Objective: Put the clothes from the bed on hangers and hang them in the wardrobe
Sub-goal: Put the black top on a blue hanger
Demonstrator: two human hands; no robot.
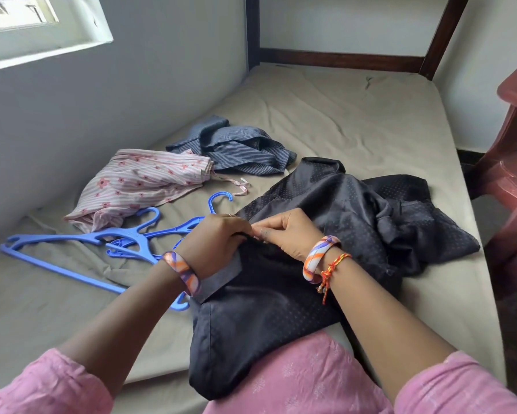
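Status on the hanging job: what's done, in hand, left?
Done: nothing visible; no garment is on a hanger and no wardrobe is in view. In hand: the left hand and right hand pinch the dark dotted shirt at its front edge. Left: that shirt, the pink floral garment and the blue striped shirt; the blue hangers lie on the bed.

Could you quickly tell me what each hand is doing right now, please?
Left hand: fingers curled, pinching the dark dotted shirt at its front edge.
Right hand: fingers curled, pinching the same shirt edge beside the left hand.
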